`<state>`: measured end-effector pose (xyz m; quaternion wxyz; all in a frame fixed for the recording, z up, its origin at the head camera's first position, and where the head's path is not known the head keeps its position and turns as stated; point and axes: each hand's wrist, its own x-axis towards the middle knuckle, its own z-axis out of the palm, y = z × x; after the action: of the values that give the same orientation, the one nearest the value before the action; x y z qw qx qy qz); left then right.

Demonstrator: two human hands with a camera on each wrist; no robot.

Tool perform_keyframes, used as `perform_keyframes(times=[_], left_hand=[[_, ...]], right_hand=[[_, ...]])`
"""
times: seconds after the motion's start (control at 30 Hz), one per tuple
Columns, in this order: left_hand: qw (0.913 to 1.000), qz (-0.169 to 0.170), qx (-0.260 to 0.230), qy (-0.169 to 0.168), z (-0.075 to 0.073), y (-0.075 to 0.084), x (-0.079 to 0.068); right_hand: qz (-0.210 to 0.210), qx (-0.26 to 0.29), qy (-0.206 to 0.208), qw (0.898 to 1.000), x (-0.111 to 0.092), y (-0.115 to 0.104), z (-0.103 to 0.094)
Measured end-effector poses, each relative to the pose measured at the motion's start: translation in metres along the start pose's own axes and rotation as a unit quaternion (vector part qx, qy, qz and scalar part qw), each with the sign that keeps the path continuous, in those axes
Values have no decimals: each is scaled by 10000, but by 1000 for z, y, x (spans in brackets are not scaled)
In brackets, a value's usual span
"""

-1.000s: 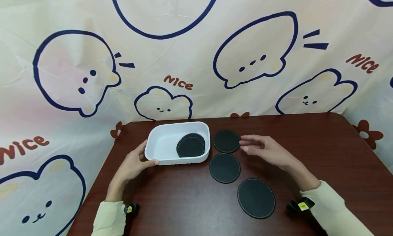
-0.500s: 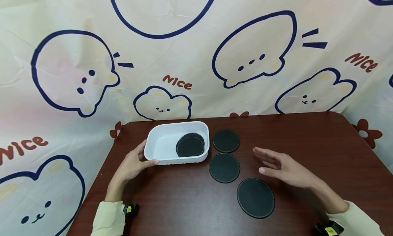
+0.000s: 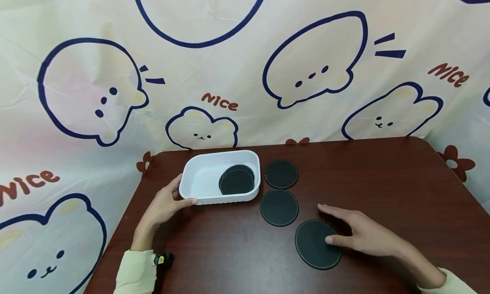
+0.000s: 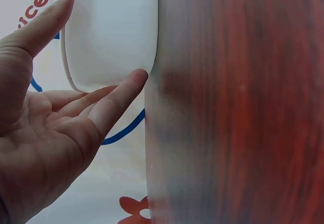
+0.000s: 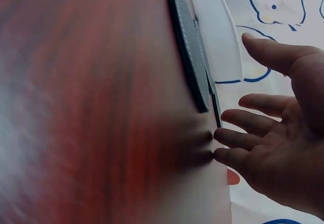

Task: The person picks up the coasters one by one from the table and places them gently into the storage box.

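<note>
In the head view my left hand (image 3: 164, 206) holds the left end of a white plastic box (image 3: 199, 177), thumb on the near rim and fingers at the outer side. Black round coasters (image 3: 237, 180) with stitched edges overlap inside the box, at its right end. Two more coasters lie on the table beside it, a far one (image 3: 281, 174) and a middle one (image 3: 279, 207). My right hand (image 3: 365, 232) hovers at the right edge of the nearest coaster (image 3: 315, 245), fingers spread, thumb over it. In the right wrist view the thumb and fingers stand apart from that coaster (image 5: 187, 49).
The dark brown wooden table (image 3: 229, 251) extends in front of the box and to the right of the coasters. A pale cloth (image 3: 214, 72) with cartoon outlines hangs behind the table and along its sides.
My right hand has moved from beside the far coaster toward me, to the nearest coaster, holding nothing. My left hand, the box and the coasters have stayed in place.
</note>
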<state>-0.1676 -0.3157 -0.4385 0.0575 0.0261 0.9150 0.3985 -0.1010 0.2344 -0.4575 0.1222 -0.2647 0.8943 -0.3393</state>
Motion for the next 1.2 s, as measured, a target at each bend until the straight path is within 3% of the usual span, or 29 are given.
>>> perform_keyframes(times=[0.27,0.73,1.0,1.2], left_hand=[[10000,8,1,3,0,0,0],[10000,-8,-24,-3,0,0,-1],[10000,-39,-62,-3,0,0,-1],[10000,-22,-54,19,1,2,-2]], right_hand=[[109,-248,-227,9994,-1,-3,11],[0,-876,26,9962,-2,-16,21],[25,-744,11,9972,3,-19,22],[69,-323,-33,9994,8,-18,20]])
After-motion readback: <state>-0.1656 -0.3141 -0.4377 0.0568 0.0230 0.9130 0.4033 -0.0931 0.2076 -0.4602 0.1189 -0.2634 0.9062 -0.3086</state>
